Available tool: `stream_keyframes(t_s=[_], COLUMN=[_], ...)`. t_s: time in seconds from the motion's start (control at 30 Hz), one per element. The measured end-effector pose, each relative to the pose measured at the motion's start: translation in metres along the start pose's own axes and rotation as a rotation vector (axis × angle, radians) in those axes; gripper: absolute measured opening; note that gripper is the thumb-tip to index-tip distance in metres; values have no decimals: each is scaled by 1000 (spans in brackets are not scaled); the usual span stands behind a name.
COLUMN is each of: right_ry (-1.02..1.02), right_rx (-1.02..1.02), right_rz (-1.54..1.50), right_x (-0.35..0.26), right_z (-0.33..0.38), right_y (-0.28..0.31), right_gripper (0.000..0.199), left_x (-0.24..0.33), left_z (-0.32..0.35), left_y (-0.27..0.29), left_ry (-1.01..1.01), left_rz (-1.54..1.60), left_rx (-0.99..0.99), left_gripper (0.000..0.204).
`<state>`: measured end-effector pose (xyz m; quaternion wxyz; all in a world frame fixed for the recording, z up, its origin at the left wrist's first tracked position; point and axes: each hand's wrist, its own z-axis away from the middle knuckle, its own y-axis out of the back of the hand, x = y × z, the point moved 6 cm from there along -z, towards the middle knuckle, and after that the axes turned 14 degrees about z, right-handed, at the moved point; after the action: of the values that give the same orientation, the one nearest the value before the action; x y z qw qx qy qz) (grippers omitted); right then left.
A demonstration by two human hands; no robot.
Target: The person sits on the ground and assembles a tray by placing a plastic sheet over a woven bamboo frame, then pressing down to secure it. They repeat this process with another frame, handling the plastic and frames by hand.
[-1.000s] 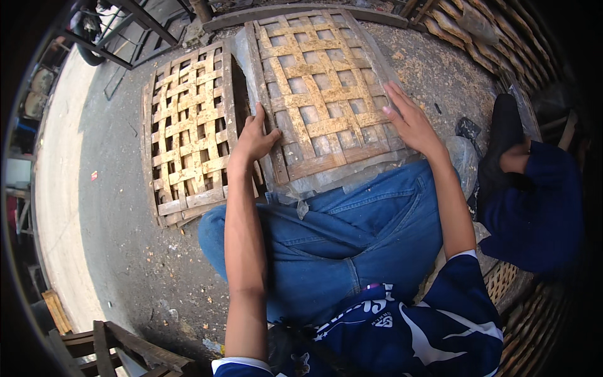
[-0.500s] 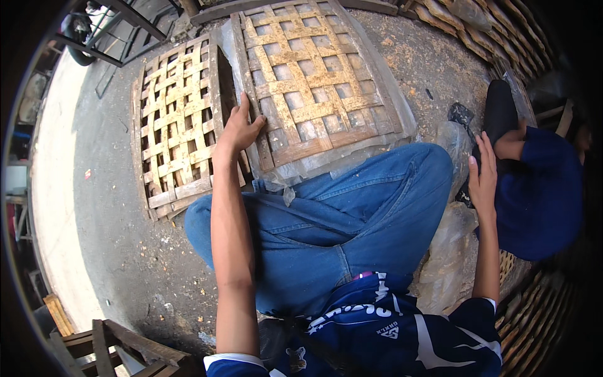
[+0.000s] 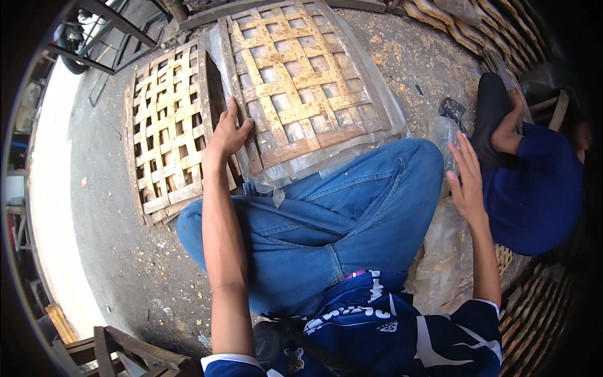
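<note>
A large woven bamboo rack with a wooden frame (image 3: 314, 146) lies in front of my crossed legs. Clear plastic sheeting (image 3: 392, 119) shows around its edges. My left hand (image 3: 229, 134) is at the rack's left rail, index finger stretched forward and thumb out to the side; its fingers are open, and whether they press on the rail I cannot tell. Left of that hand sits a smaller woven bamboo rack (image 3: 173, 196), seemingly on top of another frame. My right hand (image 3: 466, 182) hovers empty beside my right knee, fingers apart, above crumpled clear plastic (image 3: 436, 248).
Another person in dark blue clothing (image 3: 534, 188) sits close on my right. Stacked racks (image 3: 433, 16) stand at the far right, and more (image 3: 531, 314) at the near right. A wooden crate (image 3: 135, 345) is at the lower left. Crumbs litter the concrete floor (image 3: 402, 56).
My right hand has moved left toward my knee and its fingers have spread. The left hand stays at the large rack's rail. The whole view has shifted slightly.
</note>
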<state>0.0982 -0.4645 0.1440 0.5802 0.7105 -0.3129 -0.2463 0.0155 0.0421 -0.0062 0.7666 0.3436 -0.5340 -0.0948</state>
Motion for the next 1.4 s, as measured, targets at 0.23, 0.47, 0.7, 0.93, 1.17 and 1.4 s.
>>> stream_keyframes(t_s=[0.23, 0.47, 0.7, 0.93, 1.17, 1.4], right_ry=[318, -20, -133, -596, -810, -958], right_rx=[-221, -106, -144, -173, -124, -649], right_rz=[78, -269, -397, -625, -129, -252], right_x=[-49, 0, -10, 87, 193, 244], right_z=[-20, -47, -50, 1, 145, 263], right_y=[-42, -49, -75, -132, -149, -175], right_gripper=[49, 50, 44, 37, 52, 35], left_x=[-3, 0, -17, -12, -3, -4], left_z=[3, 4, 0, -3, -1, -2], left_y=[-2, -4, 0, -3, -4, -9], left_ry=[-2, -9, -6, -80, -57, -35], left_rz=[14, -26, 36, 19, -27, -45], left_rx=[9, 6, 27, 36, 28, 19], left_gripper=[84, 84, 86, 83, 82, 82])
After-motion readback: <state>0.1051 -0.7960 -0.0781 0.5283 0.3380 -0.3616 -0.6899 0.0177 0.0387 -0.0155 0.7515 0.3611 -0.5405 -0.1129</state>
